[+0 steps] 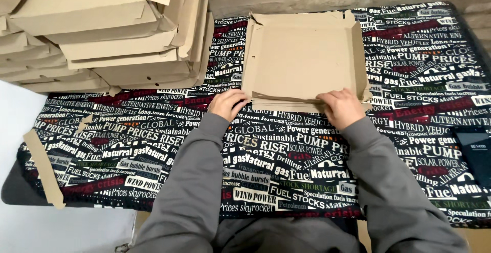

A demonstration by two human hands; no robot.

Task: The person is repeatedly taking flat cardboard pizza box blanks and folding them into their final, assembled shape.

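Nearest the camera, two grey sleeves run up from 6 o'clock across a table cloth printed all over with black, white, red and green headline-style lettering. At about 11 o'clock from the lap the left hand is curled, fingers pressed together on the near left corner of a flat brown cardboard box, pinching its front edge. At about 1 o'clock the right hand is likewise closed over the near right corner, fingertips tucked on the folded front flap; how far the fingers go under the flap cannot be told. The box lies open and shallow at 12 o'clock in the middle of the cloth, square, plain and unprinted, with low raised walls on the left, right and far sides and a small round hole in the left wall.

At 8 o'clock a long narrow cardboard strip lies slantwise over the cloth's left edge. At 3 o'clock a dark flat device rests near the right edge. Farther off, at 10 to 11 o'clock, a stack of folded brown boxes fills the upper left corner, leaning slightly, all plain and unlabelled
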